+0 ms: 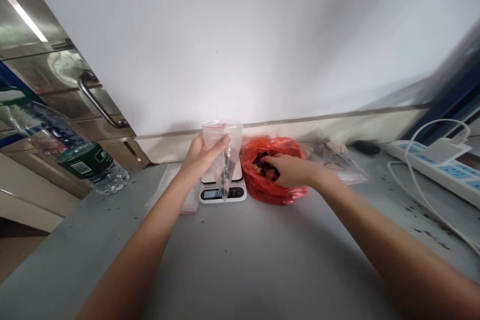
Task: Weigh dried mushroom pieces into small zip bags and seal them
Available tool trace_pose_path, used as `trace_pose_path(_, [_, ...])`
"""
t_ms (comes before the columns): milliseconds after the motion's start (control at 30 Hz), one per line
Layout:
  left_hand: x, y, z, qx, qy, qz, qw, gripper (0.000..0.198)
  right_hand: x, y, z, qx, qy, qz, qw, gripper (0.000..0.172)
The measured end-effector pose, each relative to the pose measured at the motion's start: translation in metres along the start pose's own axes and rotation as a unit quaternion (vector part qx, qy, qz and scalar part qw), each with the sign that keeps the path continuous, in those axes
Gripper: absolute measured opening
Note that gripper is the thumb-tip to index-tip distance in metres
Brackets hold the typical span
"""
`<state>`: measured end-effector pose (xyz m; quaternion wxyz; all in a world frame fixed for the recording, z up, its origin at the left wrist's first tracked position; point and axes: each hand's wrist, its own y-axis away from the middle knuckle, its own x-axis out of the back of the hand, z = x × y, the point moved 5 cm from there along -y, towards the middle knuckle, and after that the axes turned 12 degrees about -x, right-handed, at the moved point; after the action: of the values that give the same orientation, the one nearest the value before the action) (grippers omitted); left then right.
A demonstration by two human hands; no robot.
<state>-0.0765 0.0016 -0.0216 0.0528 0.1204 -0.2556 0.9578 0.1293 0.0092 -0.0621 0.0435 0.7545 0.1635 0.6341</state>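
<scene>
My left hand (202, 156) is closed on a small clear plastic bag (225, 152), holding it upright over a white digital scale (222, 191). A little dark material sits at the bag's pointed bottom. My right hand (288, 170) reaches into the mouth of a red plastic bag (272, 187) that lies just right of the scale. Its fingers curl down among dark pieces inside the red bag, and I cannot see what they grip.
A plastic water bottle (75, 152) lies at the left edge of the grey table (243, 260). Flat clear bags (172, 187) lie left of the scale, another clear bag (333, 157) behind the red one. A power strip (438, 167) with white cables sits at right.
</scene>
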Motion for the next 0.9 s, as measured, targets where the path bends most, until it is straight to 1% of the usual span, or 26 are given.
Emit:
trace_pose_path(67, [-0.001, 0.001, 0.004, -0.026, -0.061, -0.028, 0.997, 0.074, -0.005, -0.004, -0.002, -0.015, 0.007, 0.012, 1.000, 0.036])
trace_pose_path(167, [-0.010, 0.004, 0.006, -0.054, -0.143, -0.107, 0.982, 0.070, -0.003, -0.008, -0.001, -0.022, 0.004, 0.034, 0.999, 0.032])
trace_pose_path(267, [-0.022, 0.008, 0.006, -0.079, -0.170, -0.174, 0.967, 0.069, 0.007, -0.008, 0.005, 0.001, -0.007, 0.047, 0.999, 0.027])
trace_pose_path(400, [-0.032, 0.012, 0.005, -0.077, -0.213, -0.221, 0.948, 0.072, 0.026, -0.004, 0.017, 0.029, -0.057, 0.052, 0.997, 0.021])
trace_pose_path(467, [-0.034, 0.013, 0.003, -0.068, -0.237, -0.239, 0.939, 0.073, 0.034, -0.001, 0.024, 0.033, -0.101, 0.058, 0.993, 0.017])
trace_pose_path(633, [-0.037, 0.015, -0.002, -0.064, -0.272, -0.265, 0.923, 0.076, 0.039, 0.003, 0.032, 0.060, -0.206, 0.021, 0.977, 0.015])
trace_pose_path(767, [-0.039, 0.015, -0.004, -0.067, -0.275, -0.272, 0.920, 0.072, 0.043, 0.004, 0.038, 0.066, -0.258, 0.031, 0.963, 0.013])
trace_pose_path(833, [-0.039, 0.015, -0.004, -0.068, -0.274, -0.274, 0.919, 0.070, 0.045, 0.006, 0.038, 0.070, -0.283, 0.036, 0.956, 0.015])
trace_pose_path(900, [-0.039, 0.015, -0.003, -0.067, -0.274, -0.274, 0.920, 0.070, 0.050, 0.010, 0.037, 0.075, -0.312, 0.055, 0.946, 0.018])
